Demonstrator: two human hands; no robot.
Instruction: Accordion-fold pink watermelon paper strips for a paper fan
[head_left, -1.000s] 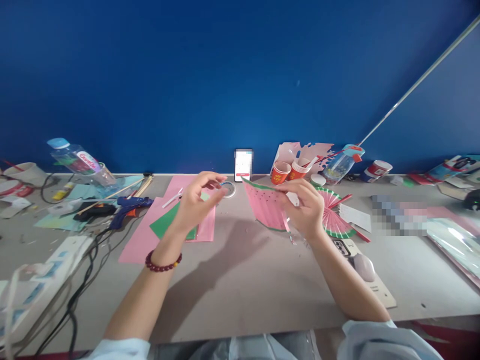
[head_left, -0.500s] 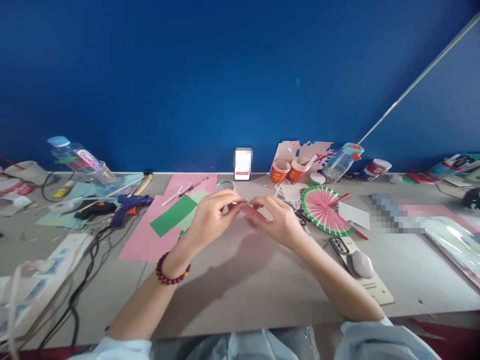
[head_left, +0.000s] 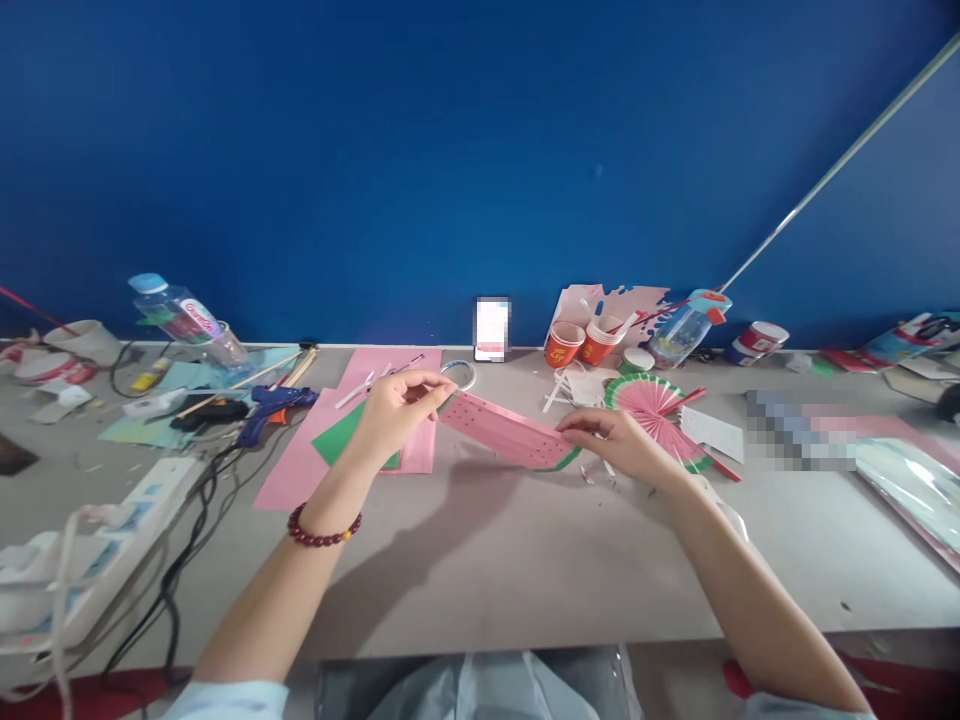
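Note:
A strip of pink paper with dark dots and green ends hangs stretched between my two hands, above the grey table. My left hand pinches its left end between thumb and fingertips. At the lower right end, my right hand grips it the same way. Faint fold lines run across the strip. Beyond my right hand lies a round pleated paper fan, pink with a green rim and red sticks, partly covered by that hand. Green paper lies behind my left wrist, on pink sheets.
A phone stands against the blue wall, with a tape roll before it. Red paper cups and a bottle are at the back right. On the left are a glue gun, a power strip and cables.
My hands have moved apart, the right one going right and slightly down. The pink strip, bunched between my fingers before, is now spread out. The view has shifted slightly.

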